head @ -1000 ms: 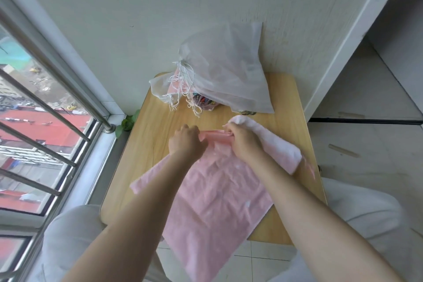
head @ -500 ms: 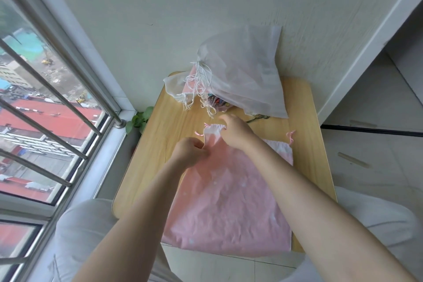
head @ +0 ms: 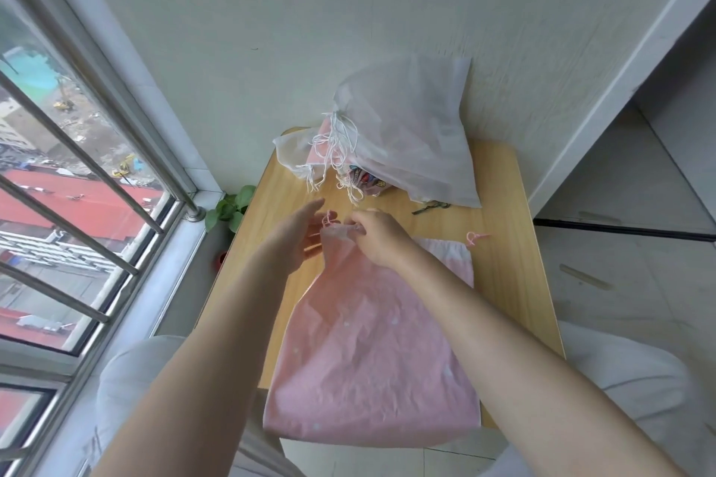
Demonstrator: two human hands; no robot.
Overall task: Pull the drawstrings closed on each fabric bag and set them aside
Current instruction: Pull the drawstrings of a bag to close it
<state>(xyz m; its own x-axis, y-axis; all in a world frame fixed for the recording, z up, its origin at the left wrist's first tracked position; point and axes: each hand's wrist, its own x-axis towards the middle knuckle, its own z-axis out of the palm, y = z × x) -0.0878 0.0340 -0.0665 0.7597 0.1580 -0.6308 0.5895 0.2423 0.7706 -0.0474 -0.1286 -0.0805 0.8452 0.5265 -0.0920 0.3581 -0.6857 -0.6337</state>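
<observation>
Wooden table (head: 499,263) with a pile of white bags (head: 407,135) at 12 o'clock. Pink bag (head: 372,352), centre, now gathered at its mouth where it lay spread a second ago. Right hand (head: 381,238) pinches the mouth; left hand (head: 298,240), at 9 o'clock, has opened beside the pink drawstring (head: 328,220). Closing appears under way.

So a second ago the pink drawstring bag (head: 368,352) was skewed diagonally with its top folded over and both fists bunched on it. Since then it's been flattened out, lying straight with its mouth at the far end. The left hand (head: 298,240) has let go and opened up, fingers spread beside the bag's far-left corner. The right hand (head: 377,236) has shifted onto that same corner and pinches the hem by the pink cord (head: 328,220), which now pokes out.
</observation>
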